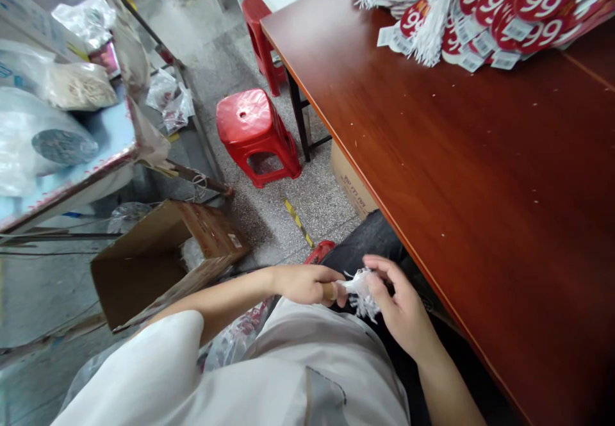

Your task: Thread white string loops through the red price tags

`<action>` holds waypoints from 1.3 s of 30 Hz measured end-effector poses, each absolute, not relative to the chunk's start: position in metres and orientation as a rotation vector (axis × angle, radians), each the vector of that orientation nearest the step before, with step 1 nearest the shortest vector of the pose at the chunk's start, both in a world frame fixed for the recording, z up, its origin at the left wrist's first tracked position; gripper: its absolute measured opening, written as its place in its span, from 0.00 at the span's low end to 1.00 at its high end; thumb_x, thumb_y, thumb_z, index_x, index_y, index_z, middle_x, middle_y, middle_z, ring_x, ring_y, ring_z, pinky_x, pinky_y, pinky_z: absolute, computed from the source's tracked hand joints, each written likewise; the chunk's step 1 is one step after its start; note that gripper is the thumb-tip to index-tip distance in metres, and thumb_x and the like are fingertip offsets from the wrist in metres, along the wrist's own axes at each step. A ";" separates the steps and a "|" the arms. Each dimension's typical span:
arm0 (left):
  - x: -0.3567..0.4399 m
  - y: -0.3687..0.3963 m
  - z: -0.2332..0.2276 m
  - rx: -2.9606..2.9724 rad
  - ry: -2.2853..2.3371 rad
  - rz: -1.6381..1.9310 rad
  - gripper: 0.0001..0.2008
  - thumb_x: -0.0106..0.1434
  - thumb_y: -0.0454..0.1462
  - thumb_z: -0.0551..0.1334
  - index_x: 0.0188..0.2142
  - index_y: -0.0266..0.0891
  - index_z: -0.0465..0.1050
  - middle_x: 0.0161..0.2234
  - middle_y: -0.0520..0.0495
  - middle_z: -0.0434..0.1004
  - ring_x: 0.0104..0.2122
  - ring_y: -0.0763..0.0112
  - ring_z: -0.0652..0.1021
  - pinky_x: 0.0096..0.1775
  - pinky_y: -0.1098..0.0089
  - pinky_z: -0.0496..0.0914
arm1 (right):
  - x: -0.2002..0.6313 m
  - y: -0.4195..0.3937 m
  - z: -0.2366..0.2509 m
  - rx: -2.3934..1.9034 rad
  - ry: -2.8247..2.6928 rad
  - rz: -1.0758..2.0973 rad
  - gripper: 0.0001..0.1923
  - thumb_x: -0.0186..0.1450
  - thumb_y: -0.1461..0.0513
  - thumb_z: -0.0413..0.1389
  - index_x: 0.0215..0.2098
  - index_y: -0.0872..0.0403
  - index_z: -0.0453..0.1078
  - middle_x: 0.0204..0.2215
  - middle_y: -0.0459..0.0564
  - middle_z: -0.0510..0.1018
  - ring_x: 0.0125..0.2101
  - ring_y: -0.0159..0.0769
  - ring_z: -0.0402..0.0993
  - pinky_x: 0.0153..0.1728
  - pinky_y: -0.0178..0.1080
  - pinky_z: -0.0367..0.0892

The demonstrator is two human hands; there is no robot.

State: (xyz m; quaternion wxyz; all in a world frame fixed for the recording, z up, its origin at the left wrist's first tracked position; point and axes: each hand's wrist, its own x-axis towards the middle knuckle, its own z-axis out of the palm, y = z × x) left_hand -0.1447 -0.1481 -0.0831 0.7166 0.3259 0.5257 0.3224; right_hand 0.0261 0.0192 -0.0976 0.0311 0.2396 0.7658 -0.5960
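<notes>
My left hand (310, 284) is closed around the narrow, gathered end of a bundle of white strings (361, 290), held over my lap near the table edge. A tan band, perhaps tape, shows at its fingers. From the other side my right hand (401, 301) curls its thumb and fingers about the loose, frayed end; part of the bundle is hidden behind the thumb. At the far side of the brown table (432, 176) lies a pile of red round tags (521, 19) printed with 99, with a similar bunch of white strings (436, 25) on it.
A red stool (247, 118) stands on the floor ahead, with another red stool (259, 35) behind it. To the left are an open cardboard box (144, 278) and a bench carrying plastic bags (79, 86). Another carton (348, 179) sits under the table.
</notes>
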 end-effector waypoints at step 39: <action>-0.164 -0.133 0.028 1.556 1.382 0.126 0.09 0.70 0.42 0.56 0.36 0.41 0.71 0.24 0.49 0.74 0.22 0.68 0.73 0.24 0.67 0.54 | 0.021 -0.008 -0.055 0.237 2.177 -2.325 0.36 0.61 0.42 0.60 0.60 0.52 0.67 0.55 0.58 0.74 0.53 0.48 0.71 0.55 0.46 0.65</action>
